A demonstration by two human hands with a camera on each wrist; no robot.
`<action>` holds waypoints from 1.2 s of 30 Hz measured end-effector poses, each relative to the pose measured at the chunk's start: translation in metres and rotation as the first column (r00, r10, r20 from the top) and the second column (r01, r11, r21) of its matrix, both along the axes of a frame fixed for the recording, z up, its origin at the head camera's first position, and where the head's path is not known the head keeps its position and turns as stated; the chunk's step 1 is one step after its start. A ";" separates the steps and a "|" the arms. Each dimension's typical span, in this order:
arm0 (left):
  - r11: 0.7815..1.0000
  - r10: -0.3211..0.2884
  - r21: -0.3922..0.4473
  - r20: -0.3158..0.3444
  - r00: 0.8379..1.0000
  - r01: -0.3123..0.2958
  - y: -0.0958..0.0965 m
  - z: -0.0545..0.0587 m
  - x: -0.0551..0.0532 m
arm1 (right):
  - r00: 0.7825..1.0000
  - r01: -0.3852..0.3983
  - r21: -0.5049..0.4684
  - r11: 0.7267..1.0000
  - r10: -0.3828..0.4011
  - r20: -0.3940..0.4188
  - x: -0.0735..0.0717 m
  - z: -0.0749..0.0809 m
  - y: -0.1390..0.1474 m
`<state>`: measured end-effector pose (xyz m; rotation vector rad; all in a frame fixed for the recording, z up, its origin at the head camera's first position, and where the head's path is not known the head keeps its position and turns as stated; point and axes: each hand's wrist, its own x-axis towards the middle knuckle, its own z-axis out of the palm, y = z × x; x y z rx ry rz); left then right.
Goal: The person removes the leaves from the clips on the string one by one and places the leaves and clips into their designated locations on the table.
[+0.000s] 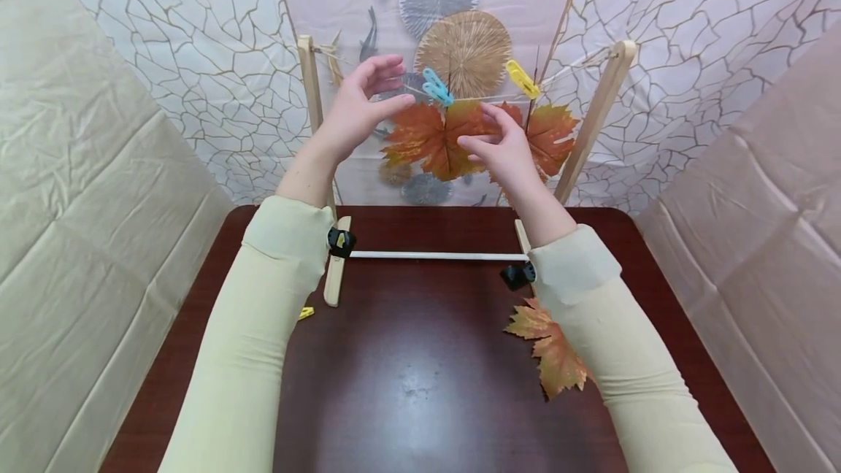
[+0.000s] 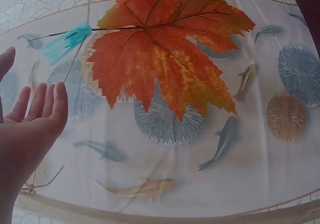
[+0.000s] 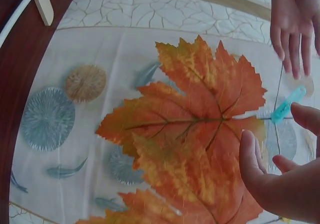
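Observation:
A string (image 1: 571,73) between two wooden posts carries two orange-red maple leaves. The left leaf (image 1: 427,139) hangs by a light-blue clothespin (image 1: 436,87), the right leaf (image 1: 553,139) by a yellow clothespin (image 1: 522,79). To the left of the blue clothespin, my left hand (image 1: 364,104) is raised with its fingers extended and holds nothing. My right hand (image 1: 511,152) is in front of the leaves where they overlap, thumb and fingers apart. In the right wrist view, its fingertips lie right at the edge of the left leaf (image 3: 200,104), with the blue clothespin (image 3: 288,104) just beyond.
The wooden posts (image 1: 594,122) stand on feet at the back of the dark table (image 1: 407,385), joined low by a white rod (image 1: 436,255). Another maple leaf (image 1: 557,356) lies by my right forearm. A yellow clothespin (image 1: 306,312) lies beside my left sleeve.

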<state>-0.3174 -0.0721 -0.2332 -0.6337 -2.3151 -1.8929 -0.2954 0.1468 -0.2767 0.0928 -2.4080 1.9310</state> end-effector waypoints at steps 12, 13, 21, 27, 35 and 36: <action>0.996 0.052 -0.073 0.039 0.998 -0.049 0.019 0.009 -0.011 | 0.999 0.048 -0.066 0.997 -0.047 0.023 -0.016 0.003 -0.023; 0.996 0.055 -0.079 0.040 0.998 -0.052 0.022 0.010 -0.012 | 0.999 0.051 -0.083 0.995 -0.049 0.020 -0.018 0.004 -0.024; 0.986 0.061 -0.157 0.010 0.998 -0.059 0.038 0.010 -0.014 | 0.999 0.050 -0.131 0.990 -0.049 0.009 -0.030 0.003 -0.028; 0.981 0.056 -0.182 -0.027 0.998 -0.059 0.043 0.008 -0.014 | 0.996 0.079 -0.007 0.997 -0.080 -0.031 -0.034 -0.001 -0.030; 0.984 0.066 -0.168 0.002 0.998 -0.064 0.040 0.007 -0.014 | 0.982 0.092 0.085 0.992 -0.076 -0.172 -0.040 -0.005 -0.027; 0.985 0.063 -0.163 0.005 0.998 -0.061 0.039 0.007 -0.014 | 0.980 0.091 0.091 0.992 -0.073 -0.185 -0.040 -0.005 -0.026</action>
